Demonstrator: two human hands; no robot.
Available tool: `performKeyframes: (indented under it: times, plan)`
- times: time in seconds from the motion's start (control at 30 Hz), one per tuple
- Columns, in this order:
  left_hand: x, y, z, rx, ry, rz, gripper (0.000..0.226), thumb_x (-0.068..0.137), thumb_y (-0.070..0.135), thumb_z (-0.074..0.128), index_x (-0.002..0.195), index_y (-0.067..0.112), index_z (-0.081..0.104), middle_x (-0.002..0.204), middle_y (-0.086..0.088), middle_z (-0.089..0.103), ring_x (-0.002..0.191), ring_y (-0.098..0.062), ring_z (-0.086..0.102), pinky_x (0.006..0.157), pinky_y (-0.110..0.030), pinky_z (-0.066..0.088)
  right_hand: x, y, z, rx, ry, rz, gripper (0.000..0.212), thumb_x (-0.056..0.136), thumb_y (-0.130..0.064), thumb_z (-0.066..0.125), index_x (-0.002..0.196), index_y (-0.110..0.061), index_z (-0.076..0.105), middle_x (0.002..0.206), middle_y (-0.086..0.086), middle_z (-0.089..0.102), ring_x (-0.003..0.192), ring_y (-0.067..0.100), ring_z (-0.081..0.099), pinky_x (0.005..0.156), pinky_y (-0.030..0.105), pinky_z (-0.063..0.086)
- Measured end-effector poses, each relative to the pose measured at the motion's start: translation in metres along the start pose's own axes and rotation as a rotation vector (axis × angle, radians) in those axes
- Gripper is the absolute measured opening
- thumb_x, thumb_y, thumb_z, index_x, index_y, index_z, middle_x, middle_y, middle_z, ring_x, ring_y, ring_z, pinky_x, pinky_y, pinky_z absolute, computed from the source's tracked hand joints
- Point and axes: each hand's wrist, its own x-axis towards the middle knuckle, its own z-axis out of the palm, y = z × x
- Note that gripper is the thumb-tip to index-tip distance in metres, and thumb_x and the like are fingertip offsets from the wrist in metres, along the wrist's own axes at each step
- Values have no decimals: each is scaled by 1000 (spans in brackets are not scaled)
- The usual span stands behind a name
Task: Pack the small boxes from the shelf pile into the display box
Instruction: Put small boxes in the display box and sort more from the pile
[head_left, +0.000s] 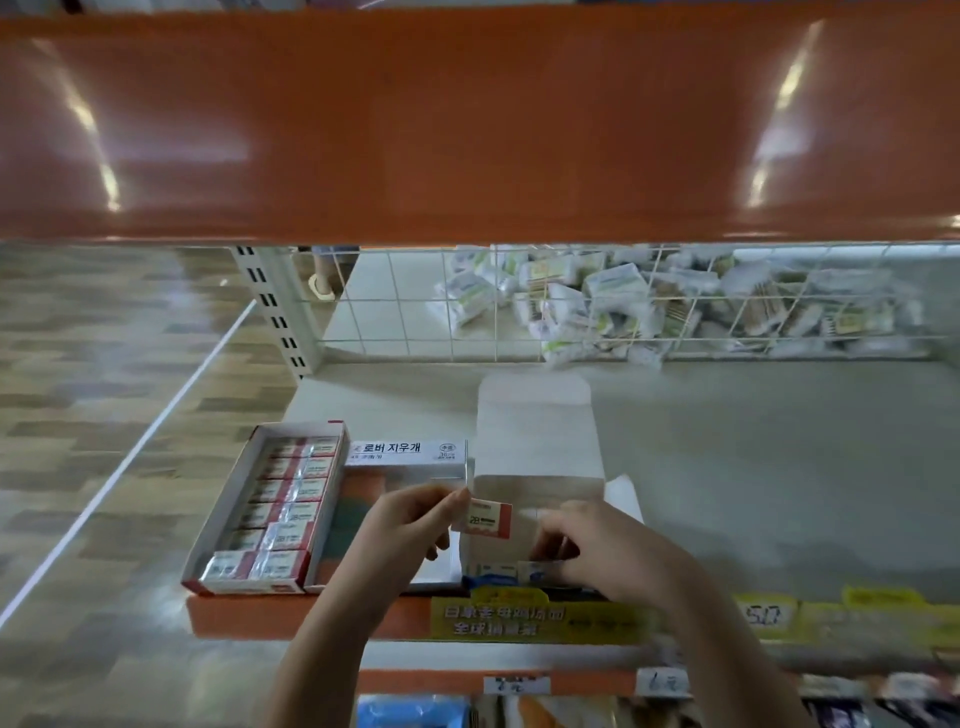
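1. I judge loading underway: left hand (410, 525) pinches a small box (488, 518) above the open display box (524, 519).
2. Right hand (597, 551), fingers curled, grips items inside it.
3. Next: seat box beside those.

Bright, even overhead light here, and white glare streaks flare across the glossy orange shelf front (467, 130) at both sides. Shadows stay soft and faint. Wide-angle bending curves the edges, the whole view is slightly blurred, and the wrapped packets (649, 306) behind the wire grid (415, 312) look smeared.
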Motion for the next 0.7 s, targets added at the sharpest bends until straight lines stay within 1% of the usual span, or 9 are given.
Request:
performKeyframes:
  times: [0.07,0.13,0.23,0.33,0.43,0.5,0.57,0.63,0.7]
  plan:
    - [1,-2,0,-5,-12,-9,20,93,24,52,87,20,70,63,12,64,56,0,52,54,-15,44,-1,0,1,35,1,16,15,90,-19,61,102,-25,67,88,-20,59,80,-4,59,70,12,49]
    - [2,-3,0,-8,-18,-14,21,93,25,52,86,20,71,64,10,65,57,-2,52,55,-16,44,-2,0,2,51,0,36,16,90,-18,59,102,-26,67,97,-15,64,84,-2,61,76,16,51]
    - [2,-3,0,-20,-38,-20,20,93,25,52,85,21,71,66,10,66,58,-2,53,55,-17,45,-3,0,3,64,-5,56,21,90,-14,57,104,-26,67,103,-11,66,88,1,62,82,21,53]
    - [2,-3,-1,-14,-39,-14,20,93,24,52,85,21,70,66,10,66,57,-2,53,55,-17,45,-1,0,2,42,-14,61,22,90,-13,56,103,-26,68,102,-11,67,86,1,62,80,20,53]
    - [0,-2,-4,-36,-38,-6,19,92,25,51,87,22,70,66,12,66,58,-1,53,56,-16,45,3,0,2,19,-2,65,22,91,-16,56,106,-28,67,103,-12,66,85,1,62,80,22,53]
    - [-3,-1,-9,-43,-17,8,18,90,28,52,88,24,69,66,13,65,58,-1,53,56,-14,45,6,-2,-2,-13,38,54,23,91,-18,56,110,-28,65,106,-12,64,86,1,61,79,19,52]
    - [-6,1,-17,-44,13,24,20,86,34,53,89,23,70,65,12,64,58,-1,53,55,-14,44,8,-5,-9,-32,101,14,22,91,-21,57,111,-28,64,108,-14,63,87,-3,59,75,12,46]
    - [-10,1,-29,-42,46,30,27,79,42,53,89,23,70,66,9,65,59,-2,54,55,-13,45,12,-13,-16,-60,159,-35,20,92,-26,57,110,-27,65,106,-13,64,84,-5,56,68,8,42]
    - [-16,0,-44,-47,76,33,30,75,45,54,90,24,70,70,8,67,59,-2,56,55,-14,46,18,-26,-21,-102,211,-81,19,92,-27,56,109,-27,65,102,-12,63,81,-4,54,65,8,39]
